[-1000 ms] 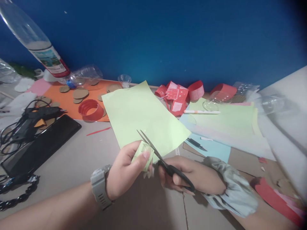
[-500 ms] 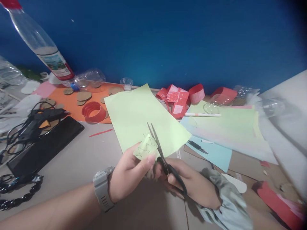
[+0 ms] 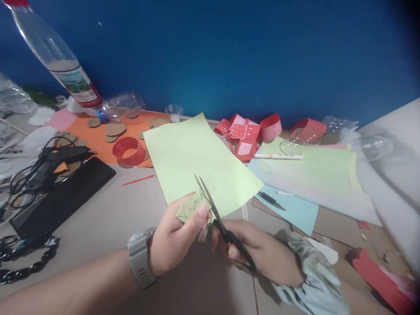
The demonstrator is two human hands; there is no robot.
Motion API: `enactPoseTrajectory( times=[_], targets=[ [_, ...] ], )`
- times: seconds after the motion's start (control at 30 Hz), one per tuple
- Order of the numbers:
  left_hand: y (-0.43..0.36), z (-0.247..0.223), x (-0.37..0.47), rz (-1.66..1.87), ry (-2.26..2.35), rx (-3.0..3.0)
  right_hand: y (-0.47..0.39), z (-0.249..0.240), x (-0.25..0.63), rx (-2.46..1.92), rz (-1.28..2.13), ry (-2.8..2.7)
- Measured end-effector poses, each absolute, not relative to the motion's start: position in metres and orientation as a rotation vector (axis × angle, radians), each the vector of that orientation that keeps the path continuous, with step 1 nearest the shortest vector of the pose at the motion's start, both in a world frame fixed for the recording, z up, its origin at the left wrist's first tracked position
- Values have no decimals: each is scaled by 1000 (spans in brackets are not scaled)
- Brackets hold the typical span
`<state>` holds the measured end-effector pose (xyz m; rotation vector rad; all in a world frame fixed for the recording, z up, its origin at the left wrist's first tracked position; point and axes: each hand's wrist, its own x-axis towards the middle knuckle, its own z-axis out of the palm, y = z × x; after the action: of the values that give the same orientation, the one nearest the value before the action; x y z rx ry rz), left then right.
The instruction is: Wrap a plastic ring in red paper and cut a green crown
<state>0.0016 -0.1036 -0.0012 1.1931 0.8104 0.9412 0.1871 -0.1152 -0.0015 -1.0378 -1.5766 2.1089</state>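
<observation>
My left hand (image 3: 180,236), with a grey watch on its wrist, pinches a small pale green paper piece (image 3: 190,207) marked with a dark zigzag line. In my right hand (image 3: 249,243) are black-handled scissors (image 3: 215,210); my fingers are in the handles. The blades point up and to the left, slightly parted, beside the right edge of the small piece. Behind both hands a large light green sheet (image 3: 197,148) lies on the table. My left fingertips partly hide the small piece's lower edge.
At the left are a black phone (image 3: 65,197), a glue gun (image 3: 55,162), a bead bracelet (image 3: 29,267) and a red ring (image 3: 128,151). A bottle (image 3: 65,65) leans at the back left. Red paper pieces (image 3: 246,135), a pen (image 3: 278,156) and a craft knife (image 3: 271,200) lie right.
The small green piece has turned and shifted slightly left and down in my left hand. The scissors have moved a little left and down, with their tips now lower.
</observation>
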Motion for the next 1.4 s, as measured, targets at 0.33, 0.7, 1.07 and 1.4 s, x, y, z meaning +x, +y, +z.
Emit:
enactPoseTrajectory(
  times=[0.33,0.7,1.07,1.4],
  targets=[
    [-103,-6,-1,904,921,1290,-115,-1,187,-1072,2128,-1547],
    [-102,-3,0,913,870,1263,-117,-3,189,-1109,2112,-1560],
    [-104,-4,-1,898,897,1272,-116,-2,187,-1072,2110,-1506],
    [-102,-4,0,903,894,1257,-115,-2,191,-1091,2161,-1496]
  ],
)
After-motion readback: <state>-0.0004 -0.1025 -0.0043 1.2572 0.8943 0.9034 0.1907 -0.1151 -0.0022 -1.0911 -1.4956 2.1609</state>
